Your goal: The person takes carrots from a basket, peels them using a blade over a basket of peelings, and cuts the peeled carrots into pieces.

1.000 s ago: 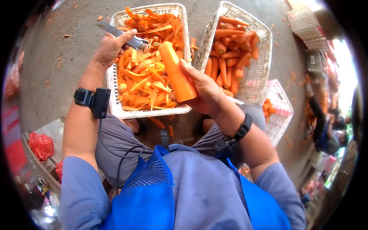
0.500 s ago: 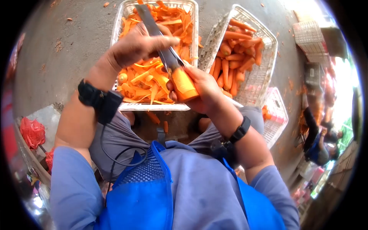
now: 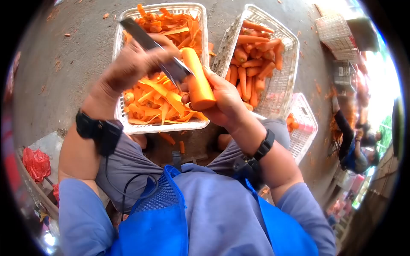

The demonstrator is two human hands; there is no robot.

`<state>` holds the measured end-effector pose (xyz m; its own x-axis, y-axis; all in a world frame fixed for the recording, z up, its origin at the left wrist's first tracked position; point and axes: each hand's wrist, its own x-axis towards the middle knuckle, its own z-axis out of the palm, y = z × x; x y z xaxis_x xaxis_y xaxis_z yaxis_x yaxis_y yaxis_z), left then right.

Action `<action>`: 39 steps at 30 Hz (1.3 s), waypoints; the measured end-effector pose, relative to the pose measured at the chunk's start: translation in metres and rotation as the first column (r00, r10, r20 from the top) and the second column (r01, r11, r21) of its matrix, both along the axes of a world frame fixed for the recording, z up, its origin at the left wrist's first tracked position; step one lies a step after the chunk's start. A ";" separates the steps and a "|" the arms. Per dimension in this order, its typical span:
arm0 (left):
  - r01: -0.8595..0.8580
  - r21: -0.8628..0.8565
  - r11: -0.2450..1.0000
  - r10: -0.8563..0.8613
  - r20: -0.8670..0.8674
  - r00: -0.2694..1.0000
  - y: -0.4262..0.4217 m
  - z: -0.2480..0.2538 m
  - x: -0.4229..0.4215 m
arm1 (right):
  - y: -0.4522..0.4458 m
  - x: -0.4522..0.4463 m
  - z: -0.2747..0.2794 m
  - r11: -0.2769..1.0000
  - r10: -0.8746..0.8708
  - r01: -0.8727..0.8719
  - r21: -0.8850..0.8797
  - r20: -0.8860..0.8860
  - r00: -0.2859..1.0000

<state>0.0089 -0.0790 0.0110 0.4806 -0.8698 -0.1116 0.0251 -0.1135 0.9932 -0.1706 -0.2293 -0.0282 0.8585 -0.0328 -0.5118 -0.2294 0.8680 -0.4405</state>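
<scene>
My left hand (image 3: pixel 134 64), a little blurred, is closed around a long, flat metal peeling knife (image 3: pixel 175 70). The blade's lower end lies against the side of a thick, peeled carrot (image 3: pixel 199 87). Fingers and thumb of my right hand (image 3: pixel 226 100) wrap the carrot from below and the right, its cut end pointing towards me. Under both hands stands a white plastic crate (image 3: pixel 162 127) heaped with orange peel ribbons (image 3: pixel 160 102).
A second white crate (image 3: pixel 284 91), tilted, holds several carrots (image 3: pixel 252 70) to the right. Behind my right knee is another crate (image 3: pixel 305 128) with orange pieces. Red plastic bags (image 3: pixel 36 162) lie at left. Another person (image 3: pixel 356 149) sits far right, near stacked crates (image 3: pixel 337 36).
The carrot has turned more upright and more of its peeled side shows. The blade has shifted from over its top end to its left side. The whole view has slid slightly.
</scene>
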 end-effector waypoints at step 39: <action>-0.216 -0.117 0.969 0.218 -0.002 0.976 -0.009 -0.004 -0.013 | -0.087 -0.003 0.031 0.954 -0.272 0.283 -0.098 0.108 0.956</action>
